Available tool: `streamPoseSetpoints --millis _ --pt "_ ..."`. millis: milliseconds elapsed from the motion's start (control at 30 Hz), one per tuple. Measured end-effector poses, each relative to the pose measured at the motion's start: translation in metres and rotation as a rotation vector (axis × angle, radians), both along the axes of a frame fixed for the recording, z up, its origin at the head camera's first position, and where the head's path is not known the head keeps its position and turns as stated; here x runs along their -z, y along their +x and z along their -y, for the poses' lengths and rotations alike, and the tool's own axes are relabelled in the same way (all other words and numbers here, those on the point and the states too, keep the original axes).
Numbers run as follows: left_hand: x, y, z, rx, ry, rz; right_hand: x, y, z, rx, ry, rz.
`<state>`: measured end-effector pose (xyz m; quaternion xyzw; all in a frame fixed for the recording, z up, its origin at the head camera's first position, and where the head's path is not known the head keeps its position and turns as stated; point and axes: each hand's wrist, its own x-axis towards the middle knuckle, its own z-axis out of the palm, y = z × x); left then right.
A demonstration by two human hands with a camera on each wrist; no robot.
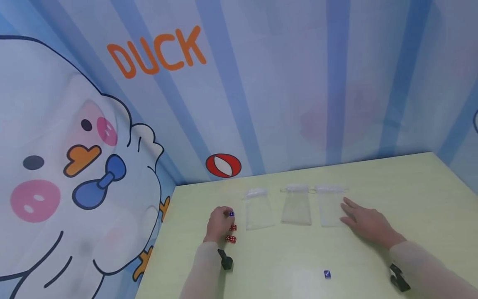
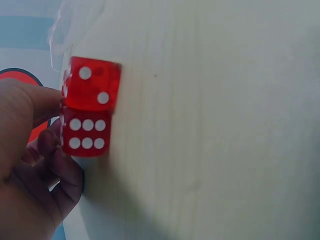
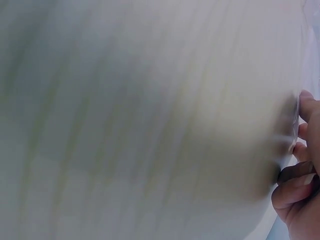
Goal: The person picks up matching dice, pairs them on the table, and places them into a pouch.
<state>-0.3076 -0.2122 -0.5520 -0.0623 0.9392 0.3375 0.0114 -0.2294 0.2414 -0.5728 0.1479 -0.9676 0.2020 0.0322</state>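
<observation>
In the head view my left hand (image 1: pixel 219 224) is at the left of the table, its fingertips around a small blue die (image 1: pixel 231 214). The left wrist view hides that die. Just below the fingers lie red dice (image 1: pixel 230 239); close up, two red dice (image 2: pixel 90 107) with white pips sit side by side by the hand. My right hand (image 1: pixel 367 224) lies with loosely extended fingers at the right edge of the rightmost sheer white drawstring bag (image 1: pixel 330 209). Seen from the right wrist, its fingers (image 3: pixel 292 192) touch the bag's edge.
Two more sheer bags lie flat in the row, a left one (image 1: pixel 259 212) and a middle one (image 1: pixel 296 208). Another blue die (image 1: pixel 327 274) sits near the front of the pale table (image 1: pixel 276 261). A printed curtain (image 1: pixel 284 91) hangs behind the table.
</observation>
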Motion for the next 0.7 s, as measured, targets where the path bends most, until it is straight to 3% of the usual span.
streamPoseSetpoints --millis 433,700 --pt "-0.002 -0.0006 0.0037 0.014 -0.005 0.023 0.0013 -0.0009 0.0033 -0.002 -0.001 -0.02" --pt "-0.008 -0.0016 -0.0035 -0.015 -0.016 0.005 0.0011 0.0007 0.0011 0.007 0.003 -0.022"
